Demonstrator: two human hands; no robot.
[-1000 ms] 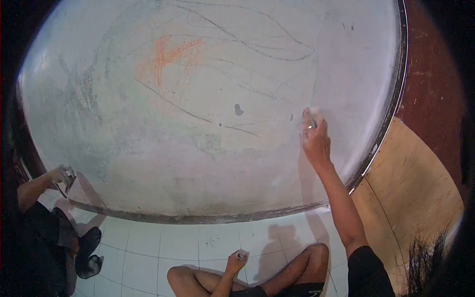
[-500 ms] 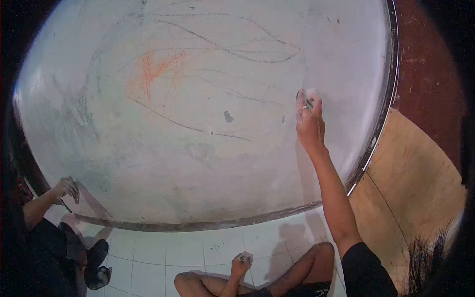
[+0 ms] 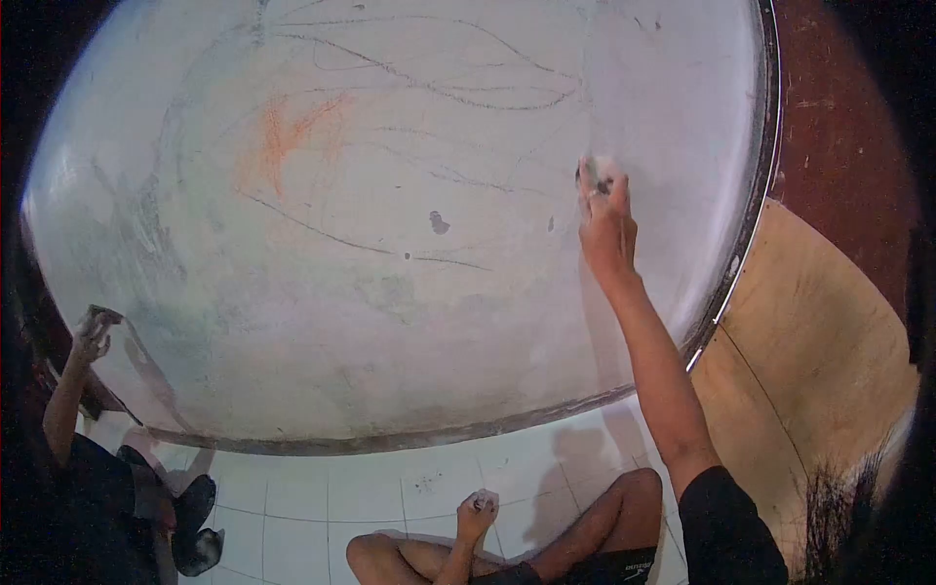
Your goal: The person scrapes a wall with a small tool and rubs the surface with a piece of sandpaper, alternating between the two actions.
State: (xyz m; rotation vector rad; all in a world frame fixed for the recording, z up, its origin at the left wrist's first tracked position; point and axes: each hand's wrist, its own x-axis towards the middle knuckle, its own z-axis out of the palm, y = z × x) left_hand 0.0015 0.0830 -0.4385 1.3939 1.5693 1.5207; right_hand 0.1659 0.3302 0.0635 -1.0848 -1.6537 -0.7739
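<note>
My right hand [image 3: 606, 229] is stretched out over a large pale curved panel [image 3: 487, 341]. Its fingers are closed around a small whitish thing with dark patches, held against or just off the panel; its kind does not show. My left hand [image 3: 475, 517] stays low above my crossed legs, curled into a fist. Something whitish shows at its top, too small to name. Dark curved lines and an orange patch [image 3: 288, 136] mark the panel left of my right hand.
At the left edge, another person's hand [image 3: 90, 341] holds a small grey block [image 3: 104, 314] at the panel. A dark rim [image 3: 331, 446] borders the panel. White floor tiles [image 3: 361, 497] lie below, a tan board [image 3: 809, 331] at right, and a dark red surface [image 3: 838, 146] beyond.
My right hand has shifted slightly up in view, and the panel's marks sit a little further left and up. The other person's hand has moved up and left. My left hand barely differs.
</note>
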